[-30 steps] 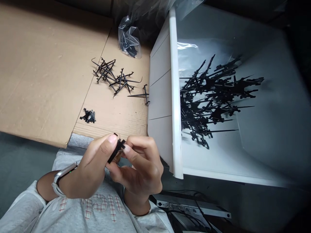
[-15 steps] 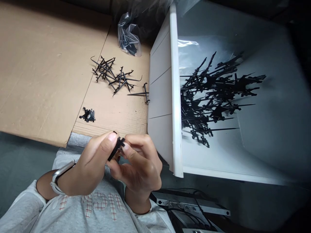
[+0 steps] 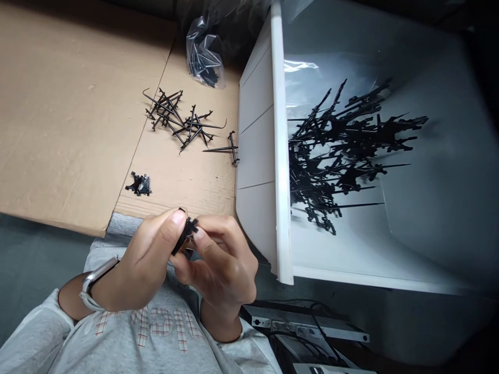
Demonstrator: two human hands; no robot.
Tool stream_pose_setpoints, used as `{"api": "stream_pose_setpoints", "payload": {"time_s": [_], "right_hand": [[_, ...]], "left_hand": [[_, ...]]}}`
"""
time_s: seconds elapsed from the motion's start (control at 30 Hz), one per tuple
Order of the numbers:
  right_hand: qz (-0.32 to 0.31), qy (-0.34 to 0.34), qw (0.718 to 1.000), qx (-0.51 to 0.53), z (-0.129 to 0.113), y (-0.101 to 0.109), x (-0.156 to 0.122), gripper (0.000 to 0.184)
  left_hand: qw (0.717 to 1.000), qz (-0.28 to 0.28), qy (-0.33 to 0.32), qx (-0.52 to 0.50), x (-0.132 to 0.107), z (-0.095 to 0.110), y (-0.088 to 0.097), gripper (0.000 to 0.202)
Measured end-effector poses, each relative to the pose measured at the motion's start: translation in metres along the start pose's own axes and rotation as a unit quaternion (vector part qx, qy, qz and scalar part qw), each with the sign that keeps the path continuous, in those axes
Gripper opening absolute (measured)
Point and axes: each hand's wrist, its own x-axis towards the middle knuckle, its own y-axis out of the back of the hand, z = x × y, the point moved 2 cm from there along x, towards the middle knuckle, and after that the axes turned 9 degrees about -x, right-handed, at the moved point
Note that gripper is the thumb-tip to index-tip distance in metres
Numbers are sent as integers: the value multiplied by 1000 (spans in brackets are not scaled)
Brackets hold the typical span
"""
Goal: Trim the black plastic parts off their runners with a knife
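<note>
Black part (image 3: 180, 242) was between your two hands, just before the near edge of the desk (image 3: 179, 179). Your left hand (image 3: 144, 262) made a closed grip, thumb pressed along its side; your right hand (image 3: 224, 265) pinched its notched end with bent fingertips. Whether a second piece was hidden there, I could not tell. For such fine handling, I judged, you needed gentle, even pressure, since the thin teeth looked easy to snap.

Farther out, a flat toothed piece (image 3: 138, 184) lay alone. Slender, stiff-looking rods (image 3: 166, 109), some with hooked tips, lay tangled behind it. Beyond them was a crinkled clear bag (image 3: 205, 57). At right, the smooth white bin (image 3: 284, 156) contained heaped spiky black pieces (image 3: 351, 140).
</note>
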Motion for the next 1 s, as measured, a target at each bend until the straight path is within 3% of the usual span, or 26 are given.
{"api": "stream_pose_setpoints", "payload": {"time_s": [0.23, 0.5, 1.0], "right_hand": [[-11, 23, 1000, 4, 2, 0, 1, 21], [-13, 60, 998, -5, 8, -4, 2, 6], [8, 69, 998, -5, 11, -4, 0, 14]], "left_hand": [[1000, 4, -5, -16, 2, -1, 0, 51], [1000, 22, 9, -18, 4, -1, -2, 51], [1000, 14, 4, -23, 4, -7, -2, 44]]}}
